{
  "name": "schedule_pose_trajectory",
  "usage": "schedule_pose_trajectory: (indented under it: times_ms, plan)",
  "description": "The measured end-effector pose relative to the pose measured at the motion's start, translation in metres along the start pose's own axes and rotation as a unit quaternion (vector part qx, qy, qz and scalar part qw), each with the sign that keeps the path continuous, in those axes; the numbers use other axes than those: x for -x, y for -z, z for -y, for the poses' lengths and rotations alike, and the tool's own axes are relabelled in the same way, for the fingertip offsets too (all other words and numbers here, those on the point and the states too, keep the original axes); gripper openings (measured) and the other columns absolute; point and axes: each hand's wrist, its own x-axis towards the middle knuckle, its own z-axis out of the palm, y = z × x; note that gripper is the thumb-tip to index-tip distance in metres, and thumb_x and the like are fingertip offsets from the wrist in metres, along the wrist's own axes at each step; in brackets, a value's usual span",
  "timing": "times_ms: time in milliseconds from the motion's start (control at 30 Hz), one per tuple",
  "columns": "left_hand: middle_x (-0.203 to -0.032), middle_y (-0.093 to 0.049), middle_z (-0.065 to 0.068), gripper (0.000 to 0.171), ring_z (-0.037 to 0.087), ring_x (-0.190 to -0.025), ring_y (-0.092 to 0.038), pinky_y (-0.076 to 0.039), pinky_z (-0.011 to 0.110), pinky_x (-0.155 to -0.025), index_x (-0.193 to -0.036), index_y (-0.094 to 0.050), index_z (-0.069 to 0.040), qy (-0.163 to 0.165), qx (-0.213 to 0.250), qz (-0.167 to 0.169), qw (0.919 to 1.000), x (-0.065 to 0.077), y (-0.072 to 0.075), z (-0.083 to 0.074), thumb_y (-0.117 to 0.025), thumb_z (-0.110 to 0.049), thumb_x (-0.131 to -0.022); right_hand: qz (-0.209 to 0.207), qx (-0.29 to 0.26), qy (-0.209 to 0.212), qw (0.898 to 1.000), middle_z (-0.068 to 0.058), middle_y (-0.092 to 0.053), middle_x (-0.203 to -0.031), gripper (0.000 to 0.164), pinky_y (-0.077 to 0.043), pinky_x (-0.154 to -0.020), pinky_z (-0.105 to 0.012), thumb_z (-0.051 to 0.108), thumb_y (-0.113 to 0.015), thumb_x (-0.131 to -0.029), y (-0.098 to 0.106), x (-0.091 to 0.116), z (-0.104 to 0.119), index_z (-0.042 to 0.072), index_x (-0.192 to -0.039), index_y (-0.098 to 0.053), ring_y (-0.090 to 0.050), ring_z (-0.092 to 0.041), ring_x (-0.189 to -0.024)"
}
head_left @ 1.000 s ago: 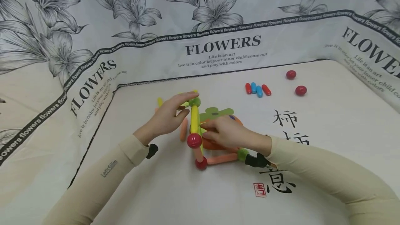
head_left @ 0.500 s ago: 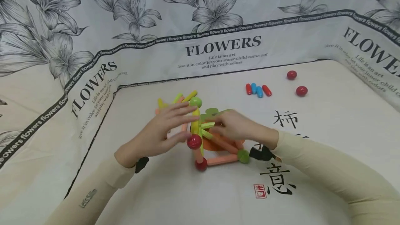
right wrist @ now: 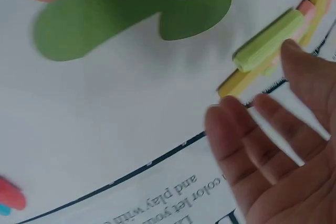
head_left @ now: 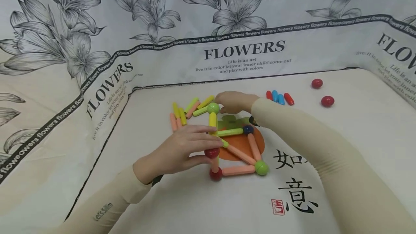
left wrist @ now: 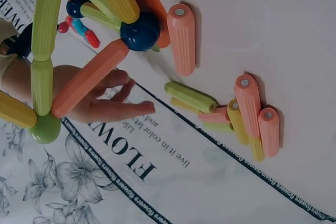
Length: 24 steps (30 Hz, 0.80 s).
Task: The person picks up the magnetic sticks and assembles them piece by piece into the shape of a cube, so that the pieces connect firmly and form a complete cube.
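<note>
The rod-and-ball frame [head_left: 241, 154] of ribbed plastic sticks in peach, yellow and light green stands over a flat orange fruit shape [head_left: 237, 142]. The left hand [head_left: 182, 150] is at the frame's near-left side, its fingers loosely spread and nearly straight across a glossy red plastic ball [head_left: 212, 153] and the upright above it. How firmly they press, I cannot tell.

The right hand [head_left: 236, 102] has left the inside of the frame and is now beyond its far end, just beside a light-green plastic ball [head_left: 213, 108]. Its fingers are extended and apart in the right wrist view, with nothing in them. Close to them, beyond the frame, lie a loose light-green stick [right wrist: 269, 39] and a yellow stick [right wrist: 236, 82].

With that hand away, the dark-blue plastic ball [head_left: 248, 129] at the frame's right side shows plainly, a green stick meeting it on the left and a peach one below. The joint appears to hold without support, so the building seems to have gained a corner, leaving the right hand free among spare sticks while the left steadies the frame.
</note>
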Motion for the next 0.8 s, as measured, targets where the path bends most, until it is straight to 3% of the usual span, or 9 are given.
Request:
schedule_pose_trajectory:
  times_ms: [100, 300, 500, 667, 800]
  plan:
    - [-0.120, -0.072, -0.003, 0.048, 0.022, -0.126, -0.059, -0.047, 0.035, -0.107, -0.121, -0.070, -0.013, -0.005, 0.004, -0.007, 1.0000, 0.001, -0.004, 0.000, -0.083, -0.027, -0.077, 0.000, 0.014, 0.027, 1.000, -0.014, -0.060, -0.136, 0.036, -0.039, -0.113, -0.047, 0.008, -0.055, -0.098, -0.002, -0.017, 0.005, 0.013, -0.133, -0.061, -0.054, -0.033, -0.129]
    - [-0.121, -0.072, -0.001, 0.051, 0.022, -0.126, -0.060, -0.047, 0.038, -0.108, -0.122, -0.070, -0.011, 0.007, 0.007, -0.011, 0.9999, 0.004, -0.005, 0.001, -0.084, -0.025, -0.075, -0.004, 0.025, -0.006, 1.000, -0.009, -0.070, -0.116, 0.021, -0.048, -0.105, -0.044, 0.007, -0.058, -0.095, -0.010, -0.040, 0.007, 0.014, -0.106, -0.074, -0.063, -0.026, -0.112]
    - [-0.121, -0.072, 0.000, 0.051, 0.022, -0.125, -0.061, -0.048, 0.037, -0.106, -0.121, -0.070, -0.011, 0.016, 0.008, -0.013, 0.9998, 0.005, -0.006, 0.001, -0.084, -0.025, -0.074, -0.026, -0.019, -0.044, 0.999, -0.011, -0.067, -0.126, 0.030, -0.046, -0.106, -0.045, 0.022, -0.059, -0.097, -0.015, -0.039, -0.012, 0.015, -0.124, -0.069, -0.061, -0.028, -0.118]
    - [-0.121, -0.072, -0.001, 0.051, 0.021, -0.125, -0.061, -0.049, 0.035, -0.104, -0.121, -0.069, -0.012, 0.023, 0.013, -0.014, 0.9996, 0.005, -0.006, 0.000, -0.084, -0.025, -0.075, -0.008, -0.026, -0.040, 0.999, -0.019, -0.061, -0.133, 0.044, -0.045, -0.107, -0.046, 0.016, -0.060, -0.096, -0.006, -0.030, -0.024, 0.004, -0.138, -0.056, -0.058, -0.033, -0.123]
    - [-0.120, -0.072, -0.001, 0.050, 0.022, -0.123, -0.062, -0.050, 0.034, -0.102, -0.120, -0.070, -0.011, 0.017, 0.020, -0.028, 0.9993, 0.006, -0.010, 0.001, -0.084, -0.025, -0.074, 0.015, -0.034, -0.034, 0.999, -0.019, -0.056, -0.141, 0.045, -0.037, -0.115, -0.047, 0.015, -0.059, -0.097, -0.005, -0.031, -0.027, 0.004, -0.140, -0.053, -0.050, -0.036, -0.134]
